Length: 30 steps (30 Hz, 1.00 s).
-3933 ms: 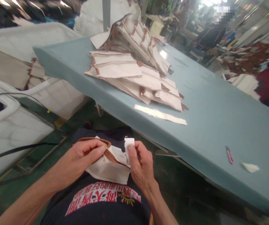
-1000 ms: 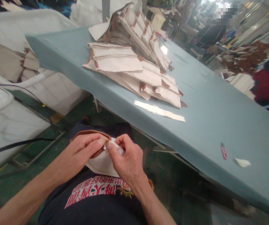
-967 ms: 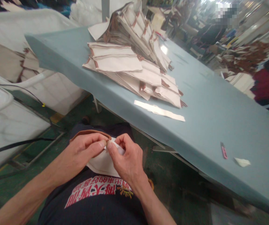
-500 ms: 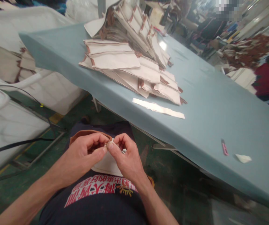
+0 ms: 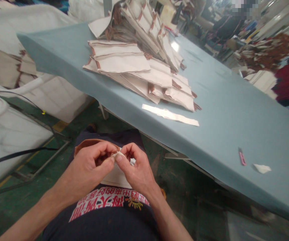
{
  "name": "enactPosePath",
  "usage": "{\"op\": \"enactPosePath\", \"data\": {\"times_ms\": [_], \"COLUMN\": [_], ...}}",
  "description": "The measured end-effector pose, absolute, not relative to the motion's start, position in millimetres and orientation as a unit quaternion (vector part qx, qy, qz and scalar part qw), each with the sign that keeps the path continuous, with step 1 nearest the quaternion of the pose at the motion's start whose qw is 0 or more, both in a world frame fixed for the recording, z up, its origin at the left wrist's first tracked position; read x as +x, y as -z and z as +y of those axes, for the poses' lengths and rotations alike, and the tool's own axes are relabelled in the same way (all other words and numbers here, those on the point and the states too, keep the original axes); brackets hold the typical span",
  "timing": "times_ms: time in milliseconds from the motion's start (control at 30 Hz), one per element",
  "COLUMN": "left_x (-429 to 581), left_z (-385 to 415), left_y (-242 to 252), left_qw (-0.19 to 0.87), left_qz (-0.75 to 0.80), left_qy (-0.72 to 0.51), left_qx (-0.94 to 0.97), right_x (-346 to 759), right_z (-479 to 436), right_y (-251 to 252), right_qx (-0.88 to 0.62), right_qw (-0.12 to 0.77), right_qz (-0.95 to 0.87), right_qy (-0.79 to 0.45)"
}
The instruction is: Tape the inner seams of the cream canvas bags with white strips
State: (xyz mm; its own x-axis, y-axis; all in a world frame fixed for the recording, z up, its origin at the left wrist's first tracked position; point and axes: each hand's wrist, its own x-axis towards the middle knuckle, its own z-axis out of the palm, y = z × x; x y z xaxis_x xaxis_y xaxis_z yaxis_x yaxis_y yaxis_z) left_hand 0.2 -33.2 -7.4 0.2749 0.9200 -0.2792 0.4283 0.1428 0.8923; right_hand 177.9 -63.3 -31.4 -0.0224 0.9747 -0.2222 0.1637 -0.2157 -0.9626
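Observation:
Over my lap lies a cream fabric piece point(image 5: 115, 177) with a brown strap point(image 5: 90, 143) along its far side. My left hand point(image 5: 93, 164) pinches the cream cloth's edge near the strap's end, thumb against fingers. Close beside it, almost touching, my right hand point(image 5: 136, 165) pinches the same edge between thumb and forefinger. The fingers hide most of the spot they grip, and the lower part of the piece disappears behind my right hand.
A blue-covered table point(image 5: 222, 134) slants across ahead. It carries stacked cream pieces with brown trim point(image 5: 124, 62), a pale strip point(image 5: 169, 114), a pink cutter point(image 5: 241, 157) and a white scrap point(image 5: 262, 168). White bins point(image 5: 59, 100) stand at the left.
Both hands keep their pinch on the cloth; the fingertips have shifted only slightly, and a little more of the folded edge shows between them. The view has tilted a touch.

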Motion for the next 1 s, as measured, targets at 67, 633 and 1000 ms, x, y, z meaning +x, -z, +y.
{"op": "enactPosePath", "data": {"times_ms": [67, 633, 1000], "left_x": [1, 3, -12], "left_z": [-34, -54, -28], "left_y": [7, 10, -6], "left_qw": [0.507, 0.459, 0.541], "left_qz": [0.547, 0.534, 0.472], "left_qy": [-0.242, -0.253, -0.248], "left_qx": [0.621, 0.663, 0.650], "right_x": [178, 175, 193], "right_z": [-63, -63, -51], "right_y": [32, 39, 11], "right_qx": [-0.584, -0.598, -0.536], "right_qw": [0.388, 0.379, 0.358], "right_qz": [-0.490, -0.483, -0.462], "right_qy": [-0.518, -0.516, -0.609]}}
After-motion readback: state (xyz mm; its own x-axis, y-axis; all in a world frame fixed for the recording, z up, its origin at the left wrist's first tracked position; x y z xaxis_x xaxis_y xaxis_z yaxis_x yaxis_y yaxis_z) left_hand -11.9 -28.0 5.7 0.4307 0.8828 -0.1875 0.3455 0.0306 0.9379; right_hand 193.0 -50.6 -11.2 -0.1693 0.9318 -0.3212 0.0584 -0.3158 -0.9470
